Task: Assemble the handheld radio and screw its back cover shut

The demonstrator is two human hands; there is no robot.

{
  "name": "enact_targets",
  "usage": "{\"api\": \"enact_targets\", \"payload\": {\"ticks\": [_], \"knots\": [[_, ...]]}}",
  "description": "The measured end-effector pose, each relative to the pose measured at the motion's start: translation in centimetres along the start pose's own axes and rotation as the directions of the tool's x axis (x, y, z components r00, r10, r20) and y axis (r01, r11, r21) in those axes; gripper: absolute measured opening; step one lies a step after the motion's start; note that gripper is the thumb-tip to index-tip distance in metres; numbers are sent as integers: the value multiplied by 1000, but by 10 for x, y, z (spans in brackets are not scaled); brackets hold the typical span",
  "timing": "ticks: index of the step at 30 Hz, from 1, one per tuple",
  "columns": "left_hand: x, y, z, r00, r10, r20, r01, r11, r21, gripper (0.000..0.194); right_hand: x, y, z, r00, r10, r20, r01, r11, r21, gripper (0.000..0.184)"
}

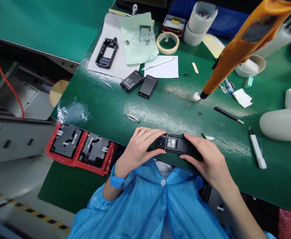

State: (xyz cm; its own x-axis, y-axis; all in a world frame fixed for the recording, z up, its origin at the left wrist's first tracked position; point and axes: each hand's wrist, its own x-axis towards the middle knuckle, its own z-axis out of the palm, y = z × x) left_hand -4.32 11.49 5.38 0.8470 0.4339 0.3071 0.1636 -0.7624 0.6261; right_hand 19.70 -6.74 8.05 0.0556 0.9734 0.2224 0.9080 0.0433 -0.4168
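A black mobile phone (182, 144) lies sideways between my hands at the front edge of the green bench, its back facing up. Its battery bay is open, with silver card slots showing. My left hand (145, 142) pinches the camera end between thumb and fingers. At the other end, the thumb and fingers of my right hand (206, 156) grip the phone's long sides. Two black batteries, one (132, 81) tilted and another (147, 87) beside it, rest farther back on the bench. Behind them a black phone housing (107, 53) lies on a white sheet.
An orange electric screwdriver (231, 63) reaches down from the upper right. A white-handled knife (257, 149), black tweezers-like stick (228, 115) and white bottle (283, 124) are at right. Masking tape (167, 43) lies at the back. Red-wrapped panels (81, 147) sit below the bench's left edge.
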Motion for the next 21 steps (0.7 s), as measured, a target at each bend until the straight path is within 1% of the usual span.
{"api": "enact_targets", "payload": {"ticks": [4,7,9,11,12,13,14,16,17,18,19,21], "knots": [[0,-1,-3,999,-27,47,28,999,-19,53,3,0,-1,999,-33,13,33,999,24,60],[-2,-4,-2,995,-85,49,89,993,-82,58,1,2,0,999,-36,-24,37,996,81,64],[-3,-3,3,987,-159,-4,156,972,-173,67,0,-3,4,997,-9,-79,18,994,109,66],[-1,2,11,958,-266,-109,210,908,-363,85,-1,-16,10,986,35,-162,-13,990,139,66],[0,6,15,932,-327,-157,213,844,-492,95,-1,-24,13,976,61,-209,-28,987,158,66],[3,13,21,903,-384,-191,190,757,-625,104,0,-34,17,959,79,-272,-30,983,179,67],[6,21,25,882,-428,-197,149,651,-745,109,0,-44,21,934,93,-345,-25,981,195,66],[12,40,33,866,-474,-158,65,421,-905,114,2,-64,29,872,118,-476,-21,979,204,63],[16,51,35,870,-478,-119,28,291,-956,104,3,-72,31,838,117,-533,-12,980,198,61],[19,61,36,870,-486,-79,6,170,-986,84,3,-79,33,816,121,-565,-12,981,193,59],[21,70,36,873,-485,-39,-3,74,-997,67,3,-84,34,799,118,-590,-10,983,182,56],[24,83,33,885,-465,-18,-38,-33,-999,49,1,-89,33,787,114,-606,-15,986,165,48]]}}
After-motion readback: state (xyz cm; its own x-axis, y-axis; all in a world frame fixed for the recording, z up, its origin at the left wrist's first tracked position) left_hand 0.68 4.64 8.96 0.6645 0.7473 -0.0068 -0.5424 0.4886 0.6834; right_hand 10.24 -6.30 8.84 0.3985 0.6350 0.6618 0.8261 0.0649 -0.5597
